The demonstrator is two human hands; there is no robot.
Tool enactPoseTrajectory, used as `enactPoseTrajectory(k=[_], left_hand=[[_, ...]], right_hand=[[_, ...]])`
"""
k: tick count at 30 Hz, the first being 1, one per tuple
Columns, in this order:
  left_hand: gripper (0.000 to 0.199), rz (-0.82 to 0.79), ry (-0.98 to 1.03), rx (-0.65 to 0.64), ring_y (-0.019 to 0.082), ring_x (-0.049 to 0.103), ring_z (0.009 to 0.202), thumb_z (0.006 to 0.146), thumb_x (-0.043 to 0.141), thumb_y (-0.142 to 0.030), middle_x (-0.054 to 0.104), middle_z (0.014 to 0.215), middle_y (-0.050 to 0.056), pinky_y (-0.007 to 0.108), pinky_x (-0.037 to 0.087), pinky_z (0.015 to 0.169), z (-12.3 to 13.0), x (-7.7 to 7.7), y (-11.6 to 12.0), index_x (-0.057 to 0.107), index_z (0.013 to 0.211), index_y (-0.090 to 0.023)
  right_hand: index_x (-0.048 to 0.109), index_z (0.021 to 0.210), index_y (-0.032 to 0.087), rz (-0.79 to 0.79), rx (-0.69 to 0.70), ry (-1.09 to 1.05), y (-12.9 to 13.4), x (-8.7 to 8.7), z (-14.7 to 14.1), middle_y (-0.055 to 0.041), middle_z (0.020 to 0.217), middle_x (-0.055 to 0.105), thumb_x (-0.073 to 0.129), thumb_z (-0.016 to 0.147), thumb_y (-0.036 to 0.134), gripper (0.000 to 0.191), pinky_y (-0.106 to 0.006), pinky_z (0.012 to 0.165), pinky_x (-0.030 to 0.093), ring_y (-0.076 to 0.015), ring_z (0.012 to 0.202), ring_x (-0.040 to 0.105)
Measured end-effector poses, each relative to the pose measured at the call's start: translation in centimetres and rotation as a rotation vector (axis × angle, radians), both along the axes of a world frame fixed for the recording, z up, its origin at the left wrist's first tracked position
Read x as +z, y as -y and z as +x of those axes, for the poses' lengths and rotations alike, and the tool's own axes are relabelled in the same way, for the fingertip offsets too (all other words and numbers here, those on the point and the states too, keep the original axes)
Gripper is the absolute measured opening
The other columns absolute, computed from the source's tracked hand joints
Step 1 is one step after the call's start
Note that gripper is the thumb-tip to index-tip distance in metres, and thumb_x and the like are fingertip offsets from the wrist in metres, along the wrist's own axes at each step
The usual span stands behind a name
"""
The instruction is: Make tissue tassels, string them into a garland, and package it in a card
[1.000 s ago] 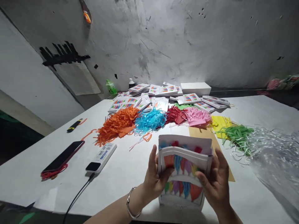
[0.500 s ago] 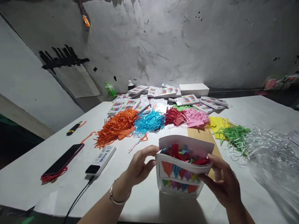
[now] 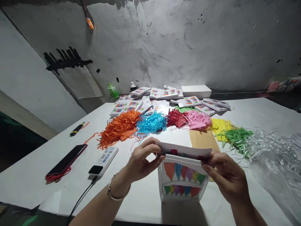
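Observation:
A white packaging box with printed rows of colourful tassels on its front stands upright near the table's front edge. Its top flap leans over the opening, and a little red and teal paper shows through the gap. My left hand wears a bangle and pinches the box's upper left corner by the flap. At the upper right corner, my right hand grips the flap and rim between thumb and fingers. Most of the contents are hidden behind the flap and front panel.
Beyond the box lie orange, blue, red and pink tassels. Printed boxes are heaped behind. Clear plastic bags lie right; a phone and a cabled white device lie left.
The box's flap has come down from upright over the opening, covering most of the coloured paper inside. Both hands have closed in on the top corners.

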State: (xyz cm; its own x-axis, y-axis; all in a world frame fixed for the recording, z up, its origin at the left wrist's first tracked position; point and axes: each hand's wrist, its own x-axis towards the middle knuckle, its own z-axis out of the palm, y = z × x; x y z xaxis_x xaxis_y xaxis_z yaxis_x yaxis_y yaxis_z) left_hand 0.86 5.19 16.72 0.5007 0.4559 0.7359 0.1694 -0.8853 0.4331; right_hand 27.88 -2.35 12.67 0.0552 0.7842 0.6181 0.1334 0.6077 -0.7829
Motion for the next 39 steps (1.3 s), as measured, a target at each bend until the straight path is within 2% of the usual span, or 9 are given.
enactPoseTrajectory(k=[7,14,18,20,23,25,29,33,39], left_hand=[[0.011,-0.067,0.022,0.013,0.016,0.059,0.079,0.088,0.068,-0.023,0.061,0.089,0.007,0.026,0.054,0.067,-0.5,-0.4,0.5,0.062,0.095,-0.018],[0.008,-0.383,0.295,-0.011,0.013,0.057,0.079,0.088,0.067,-0.016,0.056,0.088,0.004,0.022,0.051,0.067,0.9,-1.6,1.9,0.061,0.091,-0.018],[0.044,-0.567,0.449,-0.084,0.012,0.055,0.077,0.087,0.069,-0.022,0.056,0.091,0.002,0.021,0.049,0.068,2.3,-2.0,2.2,0.053,0.128,-0.024],[0.032,-0.608,0.408,-0.149,0.012,0.052,0.072,0.089,0.068,-0.027,0.055,0.086,0.003,0.021,0.045,0.062,2.9,-2.1,2.3,0.062,0.119,-0.021],[0.009,-0.518,0.380,-0.173,0.014,0.051,0.072,0.091,0.064,-0.023,0.053,0.081,0.004,0.024,0.044,0.060,3.4,-2.1,2.4,0.071,0.092,-0.018],[0.013,-0.398,0.394,-0.148,0.015,0.054,0.078,0.092,0.061,-0.018,0.053,0.083,0.004,0.026,0.047,0.065,3.5,-2.1,2.3,0.073,0.096,-0.021],[0.027,-0.326,0.341,-0.254,0.023,0.063,0.098,0.092,0.062,-0.015,0.065,0.103,0.010,0.036,0.055,0.081,3.4,-1.8,1.8,0.067,0.116,-0.024],[0.031,-0.411,0.388,-0.238,0.020,0.068,0.097,0.091,0.059,-0.004,0.073,0.102,0.007,0.031,0.057,0.080,3.5,-1.9,1.2,0.069,0.112,-0.025],[0.024,-0.369,0.443,-0.298,0.021,0.069,0.097,0.089,0.064,-0.008,0.074,0.104,0.008,0.033,0.057,0.082,3.1,-2.5,0.7,0.075,0.104,-0.024]], right_hand=[[0.067,0.094,0.024,0.009,-0.029,-0.036,-0.4,-0.7,0.6,-0.0034,0.088,0.067,0.075,0.080,0.014,0.020,-0.025,0.067,0.056,-0.0174,0.080,0.065],[0.064,0.091,0.024,-0.032,-0.102,-0.072,0.1,-1.0,-0.4,-0.0030,0.084,0.062,0.075,0.080,0.017,0.017,-0.025,0.067,0.058,-0.0172,0.080,0.065],[0.056,0.119,0.032,-0.179,-0.072,-0.289,0.2,-0.5,-1.6,-0.0012,0.095,0.067,0.077,0.079,0.023,0.046,-0.026,0.073,0.059,-0.0160,0.082,0.069],[0.056,0.125,0.031,-0.341,-0.006,-0.308,0.1,-0.2,-1.8,-0.0002,0.091,0.068,0.080,0.077,0.029,0.054,-0.025,0.065,0.058,-0.0148,0.072,0.068],[0.071,0.094,0.021,-0.441,0.057,-0.225,0.0,0.5,-1.9,-0.0015,0.079,0.067,0.081,0.075,0.035,0.026,-0.025,0.059,0.055,-0.0154,0.066,0.065],[0.071,0.079,0.020,-0.300,0.017,-0.160,0.1,1.1,-2.0,-0.0026,0.077,0.066,0.078,0.078,0.030,0.012,-0.028,0.064,0.055,-0.0176,0.073,0.065],[0.075,0.085,0.025,-0.059,-0.064,-0.109,-0.1,1.8,-2.1,-0.0042,0.085,0.072,0.075,0.081,0.021,0.006,-0.034,0.076,0.057,-0.0209,0.085,0.068],[0.076,0.103,0.025,-0.262,0.119,-0.159,-1.0,1.0,-1.6,-0.0079,0.101,0.077,0.079,0.078,0.034,0.027,-0.035,0.075,0.061,-0.0246,0.090,0.072],[0.078,0.093,0.029,-0.254,0.196,-0.305,-1.7,0.3,-1.9,-0.0040,0.099,0.079,0.074,0.084,0.028,0.010,-0.037,0.083,0.061,-0.0246,0.096,0.073]])
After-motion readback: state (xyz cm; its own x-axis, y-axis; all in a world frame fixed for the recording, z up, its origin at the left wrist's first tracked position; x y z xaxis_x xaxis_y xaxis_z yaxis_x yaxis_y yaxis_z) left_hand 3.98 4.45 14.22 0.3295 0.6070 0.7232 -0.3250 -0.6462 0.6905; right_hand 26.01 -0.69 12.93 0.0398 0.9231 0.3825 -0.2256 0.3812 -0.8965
